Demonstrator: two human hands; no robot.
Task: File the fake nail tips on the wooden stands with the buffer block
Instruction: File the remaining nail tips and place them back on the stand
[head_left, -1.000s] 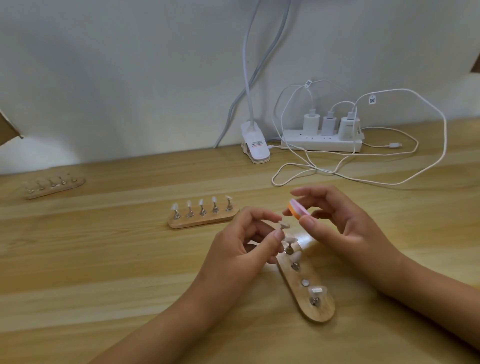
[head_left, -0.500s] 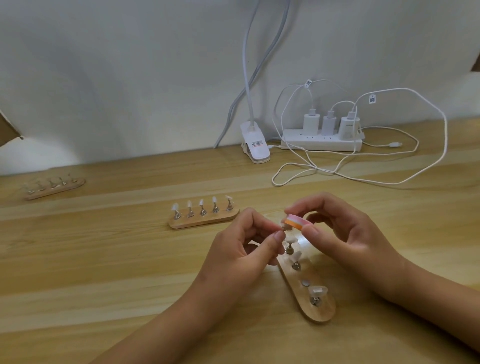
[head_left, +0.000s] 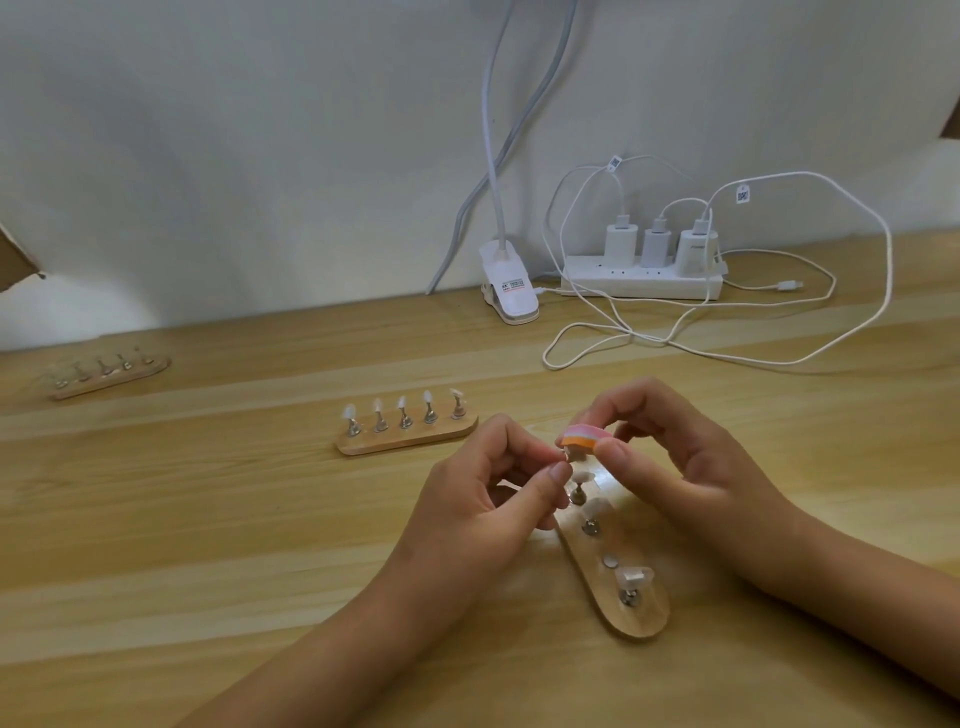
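My right hand (head_left: 685, 457) pinches a small pink and orange buffer block (head_left: 584, 435) between thumb and fingers. The block lies on a fake nail tip (head_left: 571, 455) that my left hand (head_left: 488, 499) pinches on its little post, lifted off the stand. Below both hands the near wooden stand (head_left: 636, 621) runs toward me, with three nail tips on metal posts and one bare magnet spot (head_left: 609, 560). A second wooden stand (head_left: 408, 439) with several upright tips lies to the left, behind my left hand.
A third wooden stand (head_left: 106, 375) with tips rests at the far left of the wooden table (head_left: 208, 519). By the wall are a white clip lamp base (head_left: 509, 288), a power strip (head_left: 641, 283) with three chargers, and looping white cables (head_left: 727, 353).
My right hand has brought the buffer block down and left onto the nail tip held by my left hand. The left hand has stayed almost in place.
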